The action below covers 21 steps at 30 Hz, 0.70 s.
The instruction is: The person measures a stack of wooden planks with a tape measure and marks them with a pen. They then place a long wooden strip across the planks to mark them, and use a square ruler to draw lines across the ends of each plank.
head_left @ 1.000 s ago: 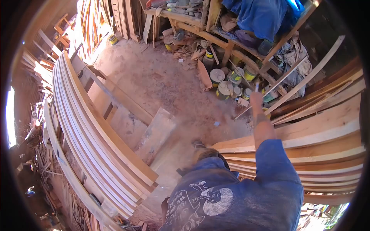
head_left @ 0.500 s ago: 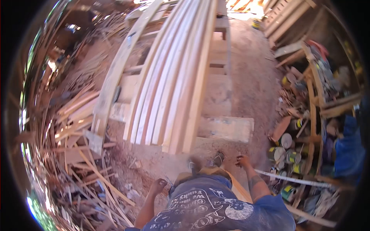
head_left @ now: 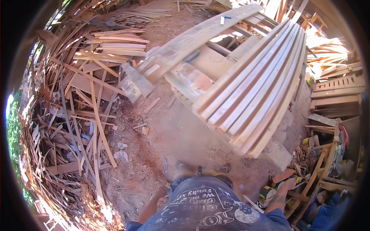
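My left hand (head_left: 161, 191) hangs low beside my shirt, over the dirt floor; its fingers are too small and blurred to read. My right hand (head_left: 287, 185) is held out to the right, above paint cans (head_left: 267, 191) at the foot of a shelf. Its fingers look loosely stretched, and I make out nothing in them. Ahead of me, several long planed boards (head_left: 246, 92) lie side by side on a wooden workbench (head_left: 196, 75), apart from both hands.
Scrap wood strips (head_left: 94, 115) are heaped along the left. A wide plank (head_left: 185, 42) runs along the bench's far left side, a small tool (head_left: 222, 20) on it. The wooden shelf frame (head_left: 314, 173) stands close on the right. Slatted wooden pieces (head_left: 337, 86) lean beyond it.
My view has turned left, so the boards now slant toward the upper right. My right hand has swung outward to the right; my left hand stays low at my side.
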Motion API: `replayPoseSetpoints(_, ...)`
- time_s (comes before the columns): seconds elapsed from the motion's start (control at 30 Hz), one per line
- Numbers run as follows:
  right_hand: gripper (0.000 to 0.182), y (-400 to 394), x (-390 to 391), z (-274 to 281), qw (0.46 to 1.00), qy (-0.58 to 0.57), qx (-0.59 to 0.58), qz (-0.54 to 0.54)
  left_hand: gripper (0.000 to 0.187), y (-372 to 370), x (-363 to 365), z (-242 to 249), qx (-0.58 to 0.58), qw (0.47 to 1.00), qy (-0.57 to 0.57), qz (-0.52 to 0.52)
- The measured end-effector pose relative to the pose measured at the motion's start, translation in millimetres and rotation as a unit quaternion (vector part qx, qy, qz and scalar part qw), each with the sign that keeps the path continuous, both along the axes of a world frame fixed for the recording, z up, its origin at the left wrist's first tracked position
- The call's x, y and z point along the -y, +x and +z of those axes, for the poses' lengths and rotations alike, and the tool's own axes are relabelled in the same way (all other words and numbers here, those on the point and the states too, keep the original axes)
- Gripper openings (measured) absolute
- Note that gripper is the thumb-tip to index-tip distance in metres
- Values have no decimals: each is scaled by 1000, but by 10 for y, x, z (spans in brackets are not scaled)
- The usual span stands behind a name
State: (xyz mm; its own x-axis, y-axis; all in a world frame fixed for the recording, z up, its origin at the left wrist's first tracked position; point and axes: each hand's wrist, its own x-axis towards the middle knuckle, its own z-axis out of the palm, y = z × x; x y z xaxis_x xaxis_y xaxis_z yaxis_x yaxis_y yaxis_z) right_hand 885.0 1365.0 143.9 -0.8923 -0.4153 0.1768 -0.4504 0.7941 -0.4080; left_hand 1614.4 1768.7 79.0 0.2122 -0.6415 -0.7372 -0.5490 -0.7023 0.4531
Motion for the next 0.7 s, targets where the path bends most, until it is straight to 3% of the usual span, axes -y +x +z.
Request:
replayPoseSetpoints(0.03,31,436,151,500,997,-28,-11,65,32,214,-121,-149,-22,999,-6,44)
replayPoseSetpoints(0.07,32,639,415,630,980,-158,88,82,31,417,-194,-257,-44,995,-13,86)
replayPoseSetpoints(0.1,36,841,680,760,937,-286,180,88,31,622,-207,-389,-65,989,-24,127)
replayPoseSetpoints(0.13,38,1414,917,1162,875,-363,308,91,31,909,-249,-589,-45,992,-59,103)
replayPoseSetpoints(0.17,35,1595,1219,1193,850,-362,356,140,31,1239,-333,-776,-26,992,-91,79)
replayPoseSetpoints(0.23,32,2227,1689,1310,793,-400,318,332,24,1619,-464,-759,17,990,-126,66)
replayPoseSetpoints(0.27,34,3179,1599,1932,776,-398,421,249,18,1812,-388,-635,43,987,-134,75)
replayPoseSetpoints(0.3,33,3799,1540,2253,764,-401,413,293,19,1980,-301,-578,42,985,-125,114)
replayPoseSetpoints(0.37,33,4605,1566,2512,724,-380,440,371,21,2312,-123,-458,41,974,-110,193)
replayPoseSetpoints(0.43,34,5286,1536,2656,677,-344,488,429,26,2389,165,-246,-22,926,-44,374)
replayPoseSetpoints(0.47,35,5699,1463,2752,656,-333,503,454,33,2463,226,-287,-59,915,-80,392)
replayPoseSetpoints(0.53,36,6348,1364,2835,625,-298,528,492,31,2539,657,99,-97,931,-69,344)
replayPoseSetpoints(0.6,38,6863,1333,2803,606,-253,550,516,29,2784,921,181,-114,955,-133,240)
replayPoseSetpoints(0.7,36,7490,1427,2641,589,-212,586,514,28,3339,1283,-150,-112,931,-223,265)
